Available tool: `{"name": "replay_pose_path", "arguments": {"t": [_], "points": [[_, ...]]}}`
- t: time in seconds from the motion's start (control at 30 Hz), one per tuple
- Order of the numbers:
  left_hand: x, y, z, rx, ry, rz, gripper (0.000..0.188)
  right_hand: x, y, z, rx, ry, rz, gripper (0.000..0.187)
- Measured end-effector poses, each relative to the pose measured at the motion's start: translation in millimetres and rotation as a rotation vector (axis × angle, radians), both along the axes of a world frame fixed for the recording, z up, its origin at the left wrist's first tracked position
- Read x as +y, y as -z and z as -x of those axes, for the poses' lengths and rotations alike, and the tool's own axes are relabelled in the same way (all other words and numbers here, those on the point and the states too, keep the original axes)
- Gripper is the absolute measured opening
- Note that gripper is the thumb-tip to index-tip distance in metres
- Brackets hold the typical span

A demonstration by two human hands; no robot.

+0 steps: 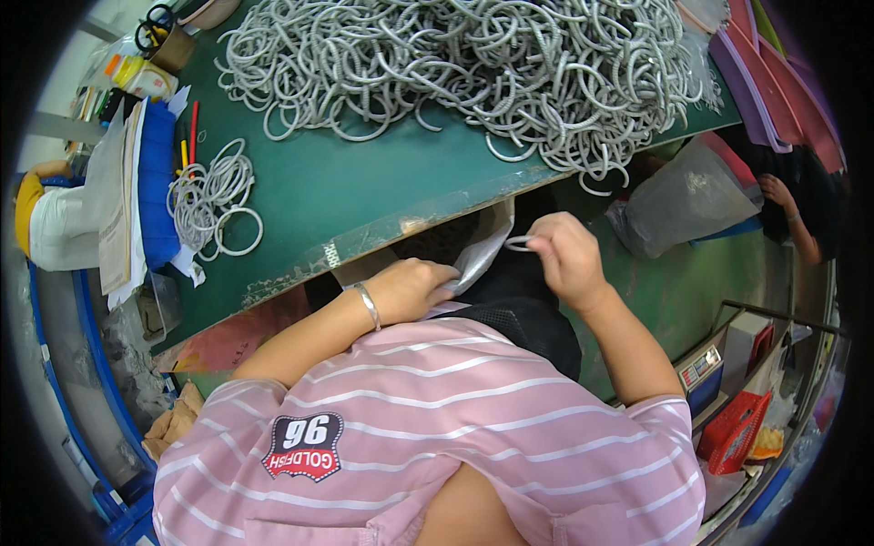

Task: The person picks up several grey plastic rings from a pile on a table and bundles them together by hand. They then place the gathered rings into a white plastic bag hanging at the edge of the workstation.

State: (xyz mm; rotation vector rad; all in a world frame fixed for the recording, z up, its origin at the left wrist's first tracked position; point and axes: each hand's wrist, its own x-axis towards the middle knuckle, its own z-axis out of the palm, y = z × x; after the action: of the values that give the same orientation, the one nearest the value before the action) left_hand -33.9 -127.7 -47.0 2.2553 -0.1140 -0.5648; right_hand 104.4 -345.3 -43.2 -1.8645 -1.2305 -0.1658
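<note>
In my lap, below the table's front edge, lies a white plastic bag (490,247) with its mouth towards me and something dark inside. My left hand (414,286), with a silver bangle at the wrist, curls its fingers over the near edge of this bag. To the right of the bag my right hand (566,261) is raised, thumb and fingers pinched on a small grey ring (519,243); part of the ring is hidden by the fingers. A big heap of grey curved and ring-shaped pieces (473,68) covers the far side of the table.
On the green table (319,196), several grey rings (218,182) lie at the left beside a blue bin (159,182) and pens. A cup with scissors (168,45) stands far left. To the right are a translucent bag (687,196), a red basket (733,432) and another person's hand (777,193).
</note>
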Motion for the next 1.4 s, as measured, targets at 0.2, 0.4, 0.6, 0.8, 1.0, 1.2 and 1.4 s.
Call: {"name": "replay_pose_path", "arguments": {"t": [0.2,0.4,0.6,0.8,1.0,1.2,1.4], "points": [[37.6,-62.7,-31.1,-0.884,-0.334,-0.228,0.017,56.9,-36.3,19.8,-0.215,-0.023,0.011,0.031],[77.2,-42.1,-49.9,-0.875,-0.474,-0.545,0.022,55.0,-37.3,-3.9,-0.338,0.309,0.398,0.028],[92.7,-57.7,-55.0,-0.923,-0.433,-0.285,0.018,65.5,-51.8,-12.0,-0.371,0.320,0.470,0.018],[104.3,-74.8,-45.6,-0.779,-0.809,0.429,0.010,67.5,-49.8,-14.5,-0.432,0.380,0.522,0.009],[94.3,-86.2,-8.1,-0.405,-0.606,0.465,0.012,72.0,-49.4,-20.3,-0.442,0.383,0.603,0.006],[58.2,-63.7,15.4,-0.538,-0.180,-0.057,0.014,93.3,-80.4,-3.5,-0.356,0.299,0.458,0.019],[72.7,-68.9,-17.1,-0.754,-0.229,-0.048,0.016,102.2,-105.1,-12.4,-0.348,0.309,0.654,0.020]]}}
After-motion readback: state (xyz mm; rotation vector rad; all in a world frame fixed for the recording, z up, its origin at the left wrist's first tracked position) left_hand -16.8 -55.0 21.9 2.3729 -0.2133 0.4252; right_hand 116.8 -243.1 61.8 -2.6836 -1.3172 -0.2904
